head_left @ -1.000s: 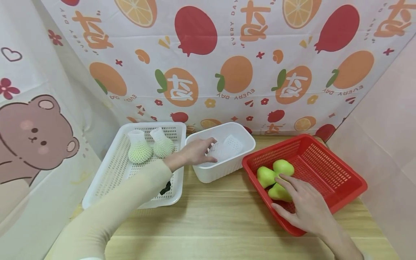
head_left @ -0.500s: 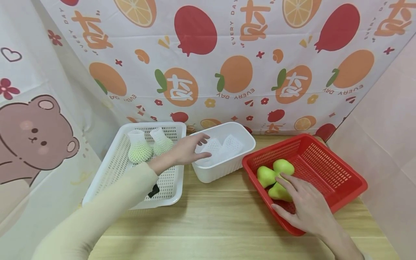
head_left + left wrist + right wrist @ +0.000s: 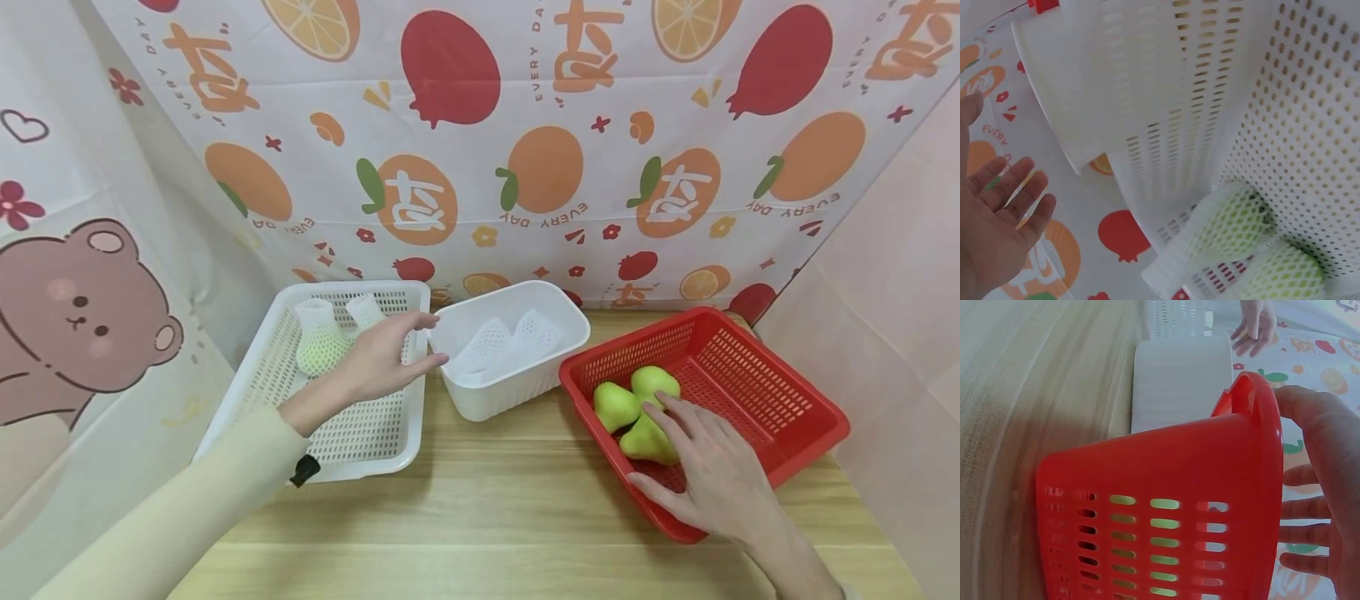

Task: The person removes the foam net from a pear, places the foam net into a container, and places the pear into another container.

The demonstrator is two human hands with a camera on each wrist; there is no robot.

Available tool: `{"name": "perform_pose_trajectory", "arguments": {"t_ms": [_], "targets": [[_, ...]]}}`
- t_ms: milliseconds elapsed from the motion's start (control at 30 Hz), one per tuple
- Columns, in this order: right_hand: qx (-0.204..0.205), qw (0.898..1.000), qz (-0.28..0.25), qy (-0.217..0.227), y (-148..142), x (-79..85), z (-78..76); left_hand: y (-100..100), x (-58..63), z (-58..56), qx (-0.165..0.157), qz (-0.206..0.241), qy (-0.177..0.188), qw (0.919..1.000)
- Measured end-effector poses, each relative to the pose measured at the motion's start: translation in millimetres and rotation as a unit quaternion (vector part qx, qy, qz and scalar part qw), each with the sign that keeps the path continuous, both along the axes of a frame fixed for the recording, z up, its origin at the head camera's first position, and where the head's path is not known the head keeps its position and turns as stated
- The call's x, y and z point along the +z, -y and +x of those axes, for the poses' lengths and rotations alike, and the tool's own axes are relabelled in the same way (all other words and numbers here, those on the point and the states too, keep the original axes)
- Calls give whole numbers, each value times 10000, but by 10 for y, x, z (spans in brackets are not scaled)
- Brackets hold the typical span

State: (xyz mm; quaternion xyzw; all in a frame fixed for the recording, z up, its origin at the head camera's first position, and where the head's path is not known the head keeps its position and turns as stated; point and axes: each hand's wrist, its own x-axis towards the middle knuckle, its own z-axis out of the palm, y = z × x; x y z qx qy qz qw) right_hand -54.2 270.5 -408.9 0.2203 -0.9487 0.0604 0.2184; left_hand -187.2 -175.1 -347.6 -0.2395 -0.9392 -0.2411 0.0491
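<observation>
My left hand point(image 3: 378, 360) is over the right side of the white perforated basket point(image 3: 411, 437), its fingers spread and holding nothing. In that basket sit two pears in white foam nets; one netted pear point(image 3: 318, 348) shows well, the other point(image 3: 1288, 272) is partly behind my hand in the head view. Two loose foam net sleeves point(image 3: 486, 346) lie in the white box point(image 3: 502, 400) at the middle. My right hand point(image 3: 716, 471) hovers over the near side of the red basket point(image 3: 806, 408) with fingers apart, close to several bare green pears point(image 3: 615, 407); contact cannot be made out.
All the containers stand on a wooden table point(image 3: 480, 517). A fruit-print cloth point(image 3: 480, 167) hangs right behind them. Another cloth with a bear print point(image 3: 82, 308) hangs at the left. The white box is between the two baskets.
My left hand has drawn back from above the white box, moving left over the white basket, and uncovers the foam nets in the box. The right hand has hardly moved.
</observation>
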Motion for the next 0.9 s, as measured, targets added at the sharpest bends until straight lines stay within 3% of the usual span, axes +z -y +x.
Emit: {"name": "perform_pose_trajectory", "arguments": {"t_ms": [200, 500, 700, 900], "targets": [[4, 10000, 95, 2, 4, -15, 0, 248, -48, 73, 300, 11, -232, 9993], [-87, 9996, 258, -72, 8, -46, -2, 599, -107, 141, 713, -327, -531, 9955], [-105, 9994, 324, -102, -14, -90, -14, 846, -143, 111, 860, -683, -558, 9924], [-81, 9995, 306, -95, -15, -128, -14, 1143, -162, 81, 1227, -1089, -395, 9857]]}}
